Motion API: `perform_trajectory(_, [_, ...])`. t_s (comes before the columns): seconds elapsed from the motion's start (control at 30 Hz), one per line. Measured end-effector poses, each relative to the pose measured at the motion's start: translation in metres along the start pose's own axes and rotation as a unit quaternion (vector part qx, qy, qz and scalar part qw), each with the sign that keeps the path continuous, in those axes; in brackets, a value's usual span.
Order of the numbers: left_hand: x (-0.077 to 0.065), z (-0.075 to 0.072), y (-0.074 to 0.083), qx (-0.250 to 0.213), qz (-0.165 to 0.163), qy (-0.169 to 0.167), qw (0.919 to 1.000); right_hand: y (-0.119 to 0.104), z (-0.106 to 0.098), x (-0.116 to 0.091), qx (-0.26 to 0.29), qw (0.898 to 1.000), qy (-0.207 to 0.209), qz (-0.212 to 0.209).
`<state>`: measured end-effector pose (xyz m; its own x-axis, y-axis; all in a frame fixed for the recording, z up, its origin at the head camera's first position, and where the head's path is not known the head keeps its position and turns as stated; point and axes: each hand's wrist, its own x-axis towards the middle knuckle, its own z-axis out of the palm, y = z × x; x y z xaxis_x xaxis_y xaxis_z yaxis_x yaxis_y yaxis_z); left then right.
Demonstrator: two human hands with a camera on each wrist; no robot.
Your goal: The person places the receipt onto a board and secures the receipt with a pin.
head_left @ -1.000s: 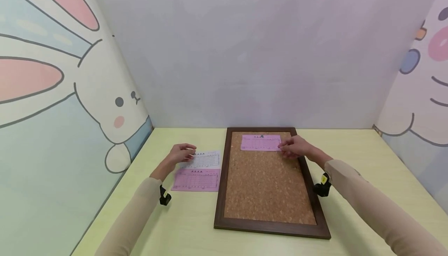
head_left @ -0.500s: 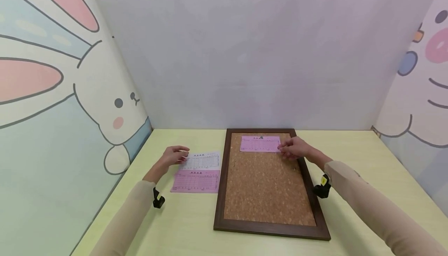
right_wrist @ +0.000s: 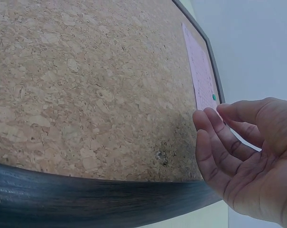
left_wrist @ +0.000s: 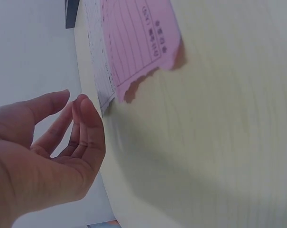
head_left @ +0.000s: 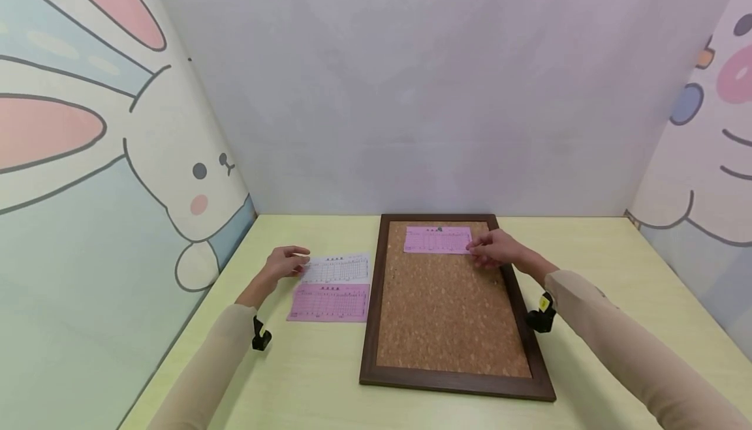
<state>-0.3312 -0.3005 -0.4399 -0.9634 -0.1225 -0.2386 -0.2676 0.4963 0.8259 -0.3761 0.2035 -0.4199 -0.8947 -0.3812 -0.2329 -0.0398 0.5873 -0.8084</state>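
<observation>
A pink printed slip (head_left: pixel 437 239) lies near the top of a cork board (head_left: pixel 446 312), with a green pushpin (right_wrist: pixel 214 97) at its upper edge. My right hand (head_left: pixel 496 247) is at the slip's right end and seems to pinch its edge between thumb and index finger; the fingertips partly hide that corner. At the left, my left hand (head_left: pixel 284 263) hovers beside the left end of a white printed slip (head_left: pixel 337 269), fingers loosely bent, nothing between them. Just below the white slip lies a second pink slip (head_left: pixel 329 303); its torn left edge curls up in the left wrist view.
A dark brown wooden frame (head_left: pixel 455 387) surrounds the cork. The pale wood-grain table (head_left: pixel 311 378) ends at a plain back wall (head_left: pixel 399 91). Side walls carry cartoon drawings. Each wrist wears a small black camera (head_left: pixel 542 319).
My left hand has drawn back leftward from over the white slip to its left end, uncovering more print. The right hand has stayed at the pinned slip's right end.
</observation>
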Motion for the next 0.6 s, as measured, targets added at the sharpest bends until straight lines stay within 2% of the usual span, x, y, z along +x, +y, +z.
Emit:
perform_trajectory(0.17, [0.0003, -0.0032, -0.0020, 0.016, -0.007, 0.012, 0.9998, 0.0013, -0.0006, 0.0001, -0.005, 1.000, 0.000, 0.001])
perform_trajectory(0.33, [0.0008, -0.0052, -0.0043, 0.035, 0.006, 0.027, 0.9990, 0.0039, 0.0036, 0.0026, 0.007, 1.000, -0.001, -0.001])
perform_trajectory(0.6, [0.0055, -0.0020, -0.0094, 0.059, 0.005, 0.022, 0.9980, 0.0040, 0.0077, 0.0046, 0.022, 1.000, -0.011, 0.000])
